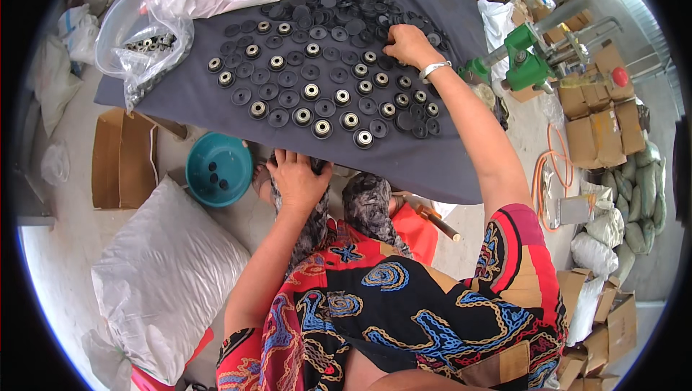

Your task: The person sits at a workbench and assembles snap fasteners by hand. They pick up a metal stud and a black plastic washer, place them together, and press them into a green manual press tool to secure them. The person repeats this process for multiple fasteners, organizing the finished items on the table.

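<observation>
On the dark grey tabletop [216, 121] lie many round black plastic discs [310, 72] with raised centres. Several of them carry a silver ring-shaped bearing [322, 128]. At the table's right side, my right hand [412, 46] reaches the edge of a heap of loose black discs [339, 7]. Its fingers are bent together and point down; what they hold, if anything, is hidden. My left hand [299, 180] lies on my knee just below the table's near edge, fingers stretched out and holding nothing.
A clear plastic bag of metal parts [148, 41] sits at the table's left corner. Below stand a teal basin [198, 175] with a few black discs, a cardboard box [119, 160] and a stuffed white sack [166, 268]. To the right is a green metal machine [520, 56].
</observation>
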A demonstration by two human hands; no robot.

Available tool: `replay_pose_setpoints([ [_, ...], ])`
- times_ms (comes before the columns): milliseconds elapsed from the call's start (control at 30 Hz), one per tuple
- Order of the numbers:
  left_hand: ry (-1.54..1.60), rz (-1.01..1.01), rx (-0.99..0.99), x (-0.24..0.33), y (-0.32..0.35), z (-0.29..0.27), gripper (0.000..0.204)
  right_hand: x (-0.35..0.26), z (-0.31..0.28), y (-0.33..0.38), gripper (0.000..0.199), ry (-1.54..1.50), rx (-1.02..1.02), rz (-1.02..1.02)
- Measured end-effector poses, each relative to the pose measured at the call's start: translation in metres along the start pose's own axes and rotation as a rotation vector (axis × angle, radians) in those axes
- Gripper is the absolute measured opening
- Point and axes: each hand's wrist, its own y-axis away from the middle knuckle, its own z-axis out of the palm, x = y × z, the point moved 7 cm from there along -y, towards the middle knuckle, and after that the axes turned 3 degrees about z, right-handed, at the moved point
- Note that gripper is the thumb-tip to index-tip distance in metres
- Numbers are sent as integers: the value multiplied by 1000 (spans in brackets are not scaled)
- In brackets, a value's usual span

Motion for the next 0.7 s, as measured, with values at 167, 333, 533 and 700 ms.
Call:
replay_pose_setpoints([
  [167,-9,14,-1,1,1,-3,57,9,-3,3,33,-224,169,7],
  [333,-7,-7,-32,-1,2,1,58,14,-5,7,36,-436,162,39],
  [533,1,-7,-20,0,1,0,57,13,-11,8,32,-152,122,-66],
  [700,-11,-7,-24,1,1,0,57,12,-3,5,32,-13,-68,-44],
])
